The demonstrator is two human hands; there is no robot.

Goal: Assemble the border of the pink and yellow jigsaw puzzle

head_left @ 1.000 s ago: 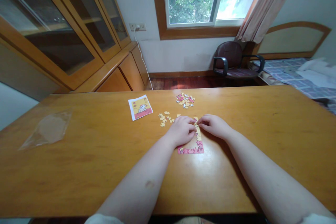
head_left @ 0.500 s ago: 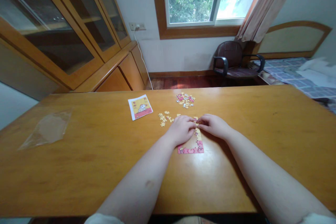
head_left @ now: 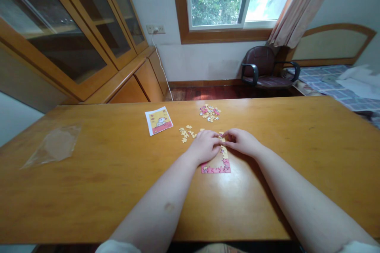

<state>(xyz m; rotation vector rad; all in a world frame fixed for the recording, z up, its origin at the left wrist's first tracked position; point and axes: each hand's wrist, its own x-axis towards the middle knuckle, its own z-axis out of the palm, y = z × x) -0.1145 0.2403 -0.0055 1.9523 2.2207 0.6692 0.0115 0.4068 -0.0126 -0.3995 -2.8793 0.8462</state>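
Note:
A partly joined jigsaw puzzle (head_left: 216, 169) lies on the wooden table, its pink bottom row and yellow right side showing as a border around bare wood. Across its left side rests my left hand (head_left: 205, 145), fingers bent and closed at the upper right edge pieces. My right hand (head_left: 240, 141) meets it from the other side, thumb and fingertips pinched on a puzzle piece (head_left: 221, 136) at that edge. The fingertips hide most of this piece. Loose yellow pieces (head_left: 184, 135) lie just left of my left hand.
Farther back sits a pile of mixed puzzle pieces (head_left: 210, 113). A printed picture card (head_left: 159, 121) lies to the left, and a clear plastic bag (head_left: 56, 144) at the far left. Beyond the table (head_left: 297, 126) stand a chair (head_left: 261, 67) and a glass-door cabinet (head_left: 97, 39).
Both hands stay at the same edge of the puzzle; the right fingers shift only very slightly. The loose pieces, card and bag stay put.

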